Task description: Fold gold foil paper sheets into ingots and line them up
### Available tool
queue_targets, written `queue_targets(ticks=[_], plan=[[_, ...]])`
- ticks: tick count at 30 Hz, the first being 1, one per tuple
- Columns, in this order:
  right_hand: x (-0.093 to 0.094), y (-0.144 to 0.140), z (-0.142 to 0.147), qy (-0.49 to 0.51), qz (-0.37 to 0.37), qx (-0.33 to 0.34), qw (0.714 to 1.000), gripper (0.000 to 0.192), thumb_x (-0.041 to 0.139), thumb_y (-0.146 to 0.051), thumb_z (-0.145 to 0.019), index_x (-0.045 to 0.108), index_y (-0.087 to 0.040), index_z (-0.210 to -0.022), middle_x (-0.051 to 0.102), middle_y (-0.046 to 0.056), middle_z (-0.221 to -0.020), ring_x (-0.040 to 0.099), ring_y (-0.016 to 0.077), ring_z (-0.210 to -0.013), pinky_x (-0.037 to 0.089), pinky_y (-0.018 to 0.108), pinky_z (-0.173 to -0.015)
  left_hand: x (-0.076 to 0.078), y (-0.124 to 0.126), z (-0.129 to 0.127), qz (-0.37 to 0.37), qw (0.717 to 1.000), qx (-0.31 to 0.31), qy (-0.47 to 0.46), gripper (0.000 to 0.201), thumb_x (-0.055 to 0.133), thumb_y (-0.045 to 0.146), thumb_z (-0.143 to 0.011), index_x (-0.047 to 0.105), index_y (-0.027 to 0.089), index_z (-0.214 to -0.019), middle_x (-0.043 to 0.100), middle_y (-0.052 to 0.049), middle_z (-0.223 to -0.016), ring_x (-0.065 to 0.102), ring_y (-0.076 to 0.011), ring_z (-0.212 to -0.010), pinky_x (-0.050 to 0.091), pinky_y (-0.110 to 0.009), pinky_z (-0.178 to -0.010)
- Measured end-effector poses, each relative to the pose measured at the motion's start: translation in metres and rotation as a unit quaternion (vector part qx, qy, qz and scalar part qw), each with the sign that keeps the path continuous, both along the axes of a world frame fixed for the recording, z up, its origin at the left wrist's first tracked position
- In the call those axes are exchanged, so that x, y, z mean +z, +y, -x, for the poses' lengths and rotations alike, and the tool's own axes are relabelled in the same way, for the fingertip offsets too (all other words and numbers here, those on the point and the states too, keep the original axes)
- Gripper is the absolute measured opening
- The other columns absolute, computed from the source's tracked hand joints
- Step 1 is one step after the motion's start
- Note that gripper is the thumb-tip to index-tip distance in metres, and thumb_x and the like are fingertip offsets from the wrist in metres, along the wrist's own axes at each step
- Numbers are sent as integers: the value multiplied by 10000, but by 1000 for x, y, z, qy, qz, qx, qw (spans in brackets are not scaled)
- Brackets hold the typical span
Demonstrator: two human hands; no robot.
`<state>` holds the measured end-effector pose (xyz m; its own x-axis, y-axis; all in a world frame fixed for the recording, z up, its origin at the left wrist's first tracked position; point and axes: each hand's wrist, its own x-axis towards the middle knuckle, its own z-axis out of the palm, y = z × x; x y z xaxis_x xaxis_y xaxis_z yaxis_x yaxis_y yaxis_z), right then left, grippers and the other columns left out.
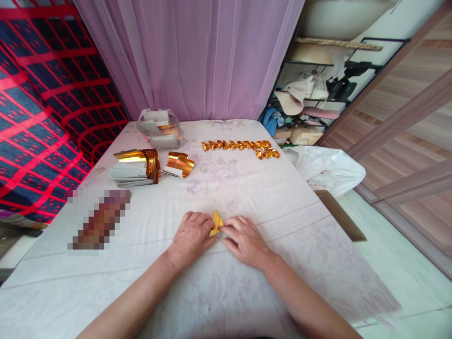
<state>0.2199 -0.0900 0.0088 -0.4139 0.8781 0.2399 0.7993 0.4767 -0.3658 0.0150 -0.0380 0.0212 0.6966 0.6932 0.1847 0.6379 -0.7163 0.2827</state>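
A small piece of gold foil paper [216, 223], folded to a point at the top, is on the table between my two hands. My left hand [192, 233] grips its left side, fingers curled and thumb lying near its lower edge. From the other side, my right hand [246, 239] presses its fingertips on the paper's right edge. The fingers partly cover the folds. Farther back lies a row of folded gold foil pieces [240, 145]. To the left are a thick stack of gold foil sheets [136, 167] and a few curled loose sheets [180, 164].
A clear plastic bag [160, 128] of paper sits at the table's back left. A pixelated reddish object [100, 221] lies at the left. Beyond the flowered tablecloth [226, 287], a white plastic bag [326, 167] and a loaded rack [318, 89] stand right; a purple curtain [197, 56] hangs behind.
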Motion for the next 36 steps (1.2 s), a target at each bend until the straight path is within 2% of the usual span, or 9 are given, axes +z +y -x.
queue_targets(ticks=[8, 18, 24, 29, 33, 36], plan=[[-5, 0, -1, 25, 1, 7, 1000, 299, 640, -184, -820, 667, -203, -1117, 622, 72, -1068, 533, 231, -995, 443, 399, -876, -5, -15, 2, -5, 999, 53, -10, 147, 651, 333, -884, 685, 203, -944, 701, -38, -959, 608, -230, -920, 407, -401, -830], [3, 7, -3, -15, -26, 27, 999, 245, 615, -182, -837, 686, -230, -1067, 624, 71, -1094, 537, 229, -999, 440, 397, -866, -6, -16, 7, -78, 996, 43, 19, 199, 512, 281, -975, 700, 219, -953, 698, -33, -865, 607, -201, -828, 403, -395, -806], [0, 8, 1, 2, -49, 34, 998, 275, 582, -151, -849, 664, -224, -1100, 639, 71, -1094, 548, 227, -990, 445, 394, -863, -6, -15, 10, -104, 993, 26, 53, 168, 531, 183, -949, 675, 215, -1031, 680, -34, -828, 586, -209, -791, 394, -388, -766], [-1, 4, 5, 25, -81, 25, 996, 290, 538, -121, -865, 622, -196, -1133, 640, 82, -1107, 551, 227, -1002, 444, 387, -883, -7, -15, 10, -110, 991, 27, 66, 132, 552, 168, -933, 665, 200, -993, 662, -35, -807, 576, -209, -783, 397, -376, -758], [-3, -2, 9, 51, -107, 3, 993, 136, 514, -140, -897, 632, -185, -947, 647, 72, -992, 556, 207, -922, 448, 358, -844, -7, -15, 8, -119, 990, 34, 70, 97, 570, 164, -920, 660, 193, -944, 651, -30, -773, 571, -211, -765, 402, -375, -749], [-5, -5, 12, 26, -107, 6, 994, 170, 490, -159, -921, 643, -204, -862, 637, 45, -868, 541, 189, -817, 439, 343, -768, -6, -15, 8, -120, 990, 31, 72, 90, 578, 160, -910, 654, 190, -948, 651, -31, -769, 574, -215, -761, 406, -376, -741]])
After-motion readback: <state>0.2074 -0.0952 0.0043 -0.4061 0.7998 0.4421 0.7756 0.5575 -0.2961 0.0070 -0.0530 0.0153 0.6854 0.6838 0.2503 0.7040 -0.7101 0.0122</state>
